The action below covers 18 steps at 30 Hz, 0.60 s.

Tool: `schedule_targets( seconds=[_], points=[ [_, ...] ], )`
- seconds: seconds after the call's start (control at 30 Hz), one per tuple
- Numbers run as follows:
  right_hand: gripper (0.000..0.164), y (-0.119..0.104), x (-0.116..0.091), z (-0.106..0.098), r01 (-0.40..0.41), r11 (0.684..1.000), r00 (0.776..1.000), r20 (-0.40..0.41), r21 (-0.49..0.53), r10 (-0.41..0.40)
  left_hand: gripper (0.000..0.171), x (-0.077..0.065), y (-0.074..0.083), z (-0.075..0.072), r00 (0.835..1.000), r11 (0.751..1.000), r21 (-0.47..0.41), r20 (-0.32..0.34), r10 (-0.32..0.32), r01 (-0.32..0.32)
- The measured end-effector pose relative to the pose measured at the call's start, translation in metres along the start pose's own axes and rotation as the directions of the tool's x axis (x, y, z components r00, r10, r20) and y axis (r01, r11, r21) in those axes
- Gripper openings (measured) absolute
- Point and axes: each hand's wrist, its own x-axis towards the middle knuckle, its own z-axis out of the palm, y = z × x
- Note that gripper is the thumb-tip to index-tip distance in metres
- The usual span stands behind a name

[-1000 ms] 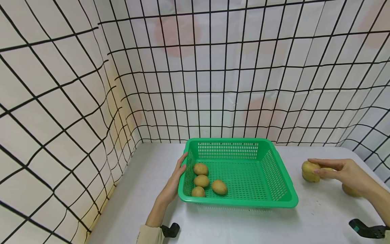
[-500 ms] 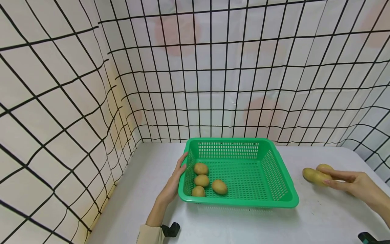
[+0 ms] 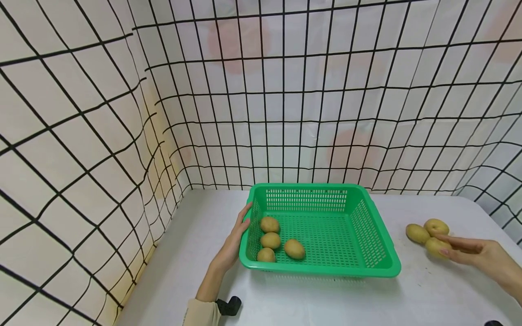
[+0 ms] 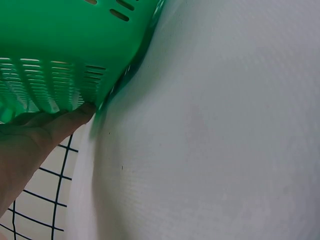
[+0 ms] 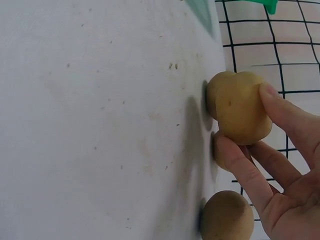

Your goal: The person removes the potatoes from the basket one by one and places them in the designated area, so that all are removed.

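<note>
My left hand [image 3: 231,240] rests against the left side of a green plastic basket [image 3: 318,271], its fingertips at the rim. In the left wrist view its thumb lies along the slotted outer wall. Several potatoes [image 3: 295,249] sit in the basket's left part. To the right of the basket, my right hand [image 3: 487,258] pinches a potato [image 3: 435,248] between thumb and fingers. Close behind it are two more potatoes, one to the left [image 3: 418,233] and one farther back [image 3: 437,226]. Another potato [image 5: 227,217] shows in the right wrist view, hidden by the hand in the head view.
A white table [image 3: 310,301] carries everything. Black grid netting [image 3: 297,113] over white sheeting stands along the back and the left side. Small dark specks [image 5: 173,66] lie on the table near the loose potatoes.
My right hand has drawn right and toward the near side with the pinched potato. The two potatoes behind it now show more fully. The left hand and basket stay put.
</note>
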Motion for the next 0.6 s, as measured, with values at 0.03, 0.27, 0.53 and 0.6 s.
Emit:
schedule_targets(
  seconds=[0.03,0.27,0.53,0.6],
  points=[
    [0.06,0.001,0.001,0.0,-0.018,1.0,1.0,0.007,0.015,0.018,0.052,0.0,0.0,0.0,1.0,1.0,0.0,0.002,0.002,-0.002],
    [0.061,0.012,0.002,0.004,0.0,0.999,1.0,-0.007,0.04,0.0,0.052,0.001,0.001,0.0,1.0,1.0,-0.004,-0.001,-0.003,0.003],
    [0.057,0.018,0.002,0.01,0.113,0.99,0.991,-0.066,-0.082,-0.119,0.052,0.001,0.002,0.001,1.0,1.0,-0.007,-0.004,-0.006,0.006],
    [0.057,0.017,0.002,0.011,0.1,0.991,0.992,-0.067,-0.085,-0.106,0.053,0.001,0.002,0.001,1.0,1.0,-0.006,-0.002,-0.007,0.007]
  ],
)
